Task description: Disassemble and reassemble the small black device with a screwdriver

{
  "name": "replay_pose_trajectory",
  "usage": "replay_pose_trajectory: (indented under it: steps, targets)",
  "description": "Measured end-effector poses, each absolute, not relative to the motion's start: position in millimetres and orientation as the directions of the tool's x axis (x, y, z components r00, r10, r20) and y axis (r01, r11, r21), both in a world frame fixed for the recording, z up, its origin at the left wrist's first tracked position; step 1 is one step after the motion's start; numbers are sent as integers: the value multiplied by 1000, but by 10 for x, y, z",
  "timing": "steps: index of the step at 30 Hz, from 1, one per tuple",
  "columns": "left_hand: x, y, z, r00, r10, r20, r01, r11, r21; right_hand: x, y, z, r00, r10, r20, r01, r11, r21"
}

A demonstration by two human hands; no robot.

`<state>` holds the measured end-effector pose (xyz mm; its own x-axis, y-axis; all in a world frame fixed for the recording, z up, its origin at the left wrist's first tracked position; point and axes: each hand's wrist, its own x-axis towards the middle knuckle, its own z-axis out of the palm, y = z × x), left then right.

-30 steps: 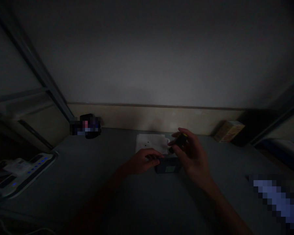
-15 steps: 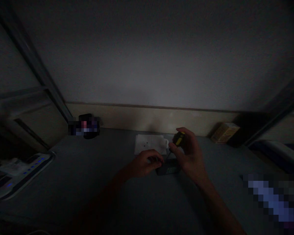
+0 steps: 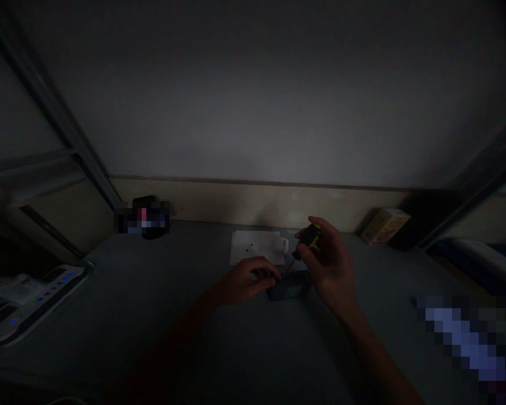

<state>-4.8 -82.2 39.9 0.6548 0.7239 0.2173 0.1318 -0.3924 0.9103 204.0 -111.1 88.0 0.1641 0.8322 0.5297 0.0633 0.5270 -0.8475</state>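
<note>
My right hand (image 3: 329, 261) is closed round the black and yellow handle of a screwdriver (image 3: 310, 238). Its shaft slants down and left to the top of a small dark box-shaped device (image 3: 290, 286) with a pale panel on its front. At the device's upper left corner is my left hand (image 3: 252, 278), thumb and fingers pinched together near the screwdriver's tip. Whatever sits in that pinch is too small and dark to make out. Behind the device lies white paper (image 3: 241, 256) with a few small dark specks on it, perhaps screws, and a small white object (image 3: 282, 245) at its right edge.
A power strip (image 3: 46, 301) with blue lights lies at the left. A dark, partly blurred-out object (image 3: 152, 229) stands at the back left, and a yellowish carton (image 3: 385, 226) at the back right. The wall (image 3: 244, 129) rises behind the grey table (image 3: 152, 298).
The screwdriver's handle has turned in my right hand, and its yellow marking now shows differently. My left hand keeps nearly the same place by the device. The view has shifted slightly.
</note>
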Motion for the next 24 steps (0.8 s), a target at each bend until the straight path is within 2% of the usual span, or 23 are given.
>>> replay_pose_trajectory:
  steps: [9, 24]
  targets:
    - [-49, -821, 400, 662, 722, 200, 145, -386, 911, 2025, -1108, 861, 124, 842, 525, 53, 522, -851]
    - [-52, -814, 387, 654, 730, 200, 152, -386, 910, 2038, -1096, 838, 161, 838, 522, 20, 526, -850]
